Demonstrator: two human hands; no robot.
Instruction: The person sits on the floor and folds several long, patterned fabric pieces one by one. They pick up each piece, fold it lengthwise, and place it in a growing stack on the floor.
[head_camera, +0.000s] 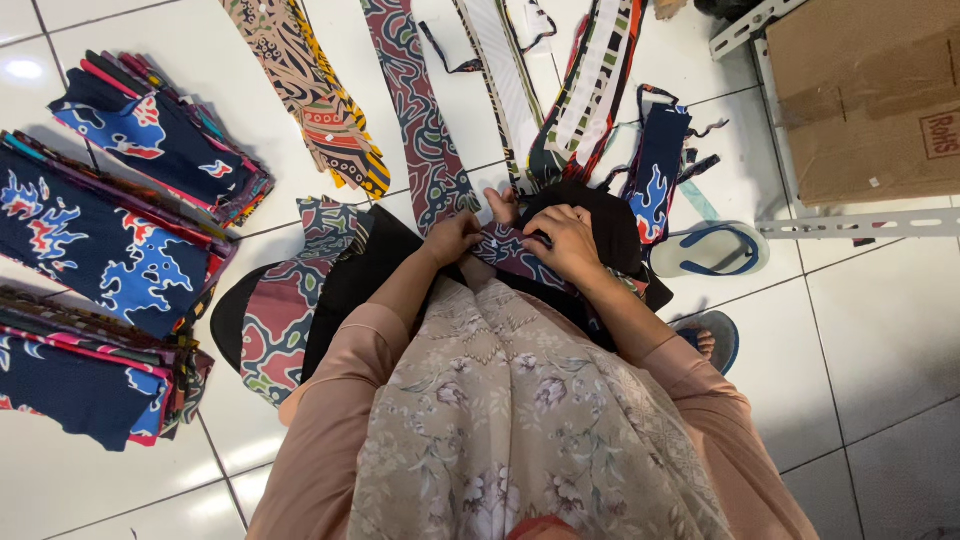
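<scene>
**Hands meet over patterned cloth on a tiled floor**

Here, seen from the head camera looking straight down, a person in a floral garment and pink sleeves works over a white tiled floor (880, 330). Both hands come together on a maroon patterned fabric piece (510, 250) that lies across the lap, just in front of the body. The left hand (452, 238) is curled narrow, fingers pinching the piece's left end; the right hand (566, 238) lies bent over its right end, fingers pressed down on the cloth and on the black fabric (610, 225) bunched beneath it. The two hands sit near each other, with the maroon piece between them.

Beside the left arm, a red and green patterned piece backed in black (275, 320) spreads over the tiles. Towards the floor's left edge, stacks of folded navy cloth with red and blue print (100, 250) lie side by side. Along the top edge, long strips fan out: a brown and yellow strip (315, 95), a maroon patterned strip (420, 130) and striped strips (590, 85). To the right of the hands lies a blue and white sandal (712, 250), and a cardboard box (865, 95) fills the top right corner.
</scene>
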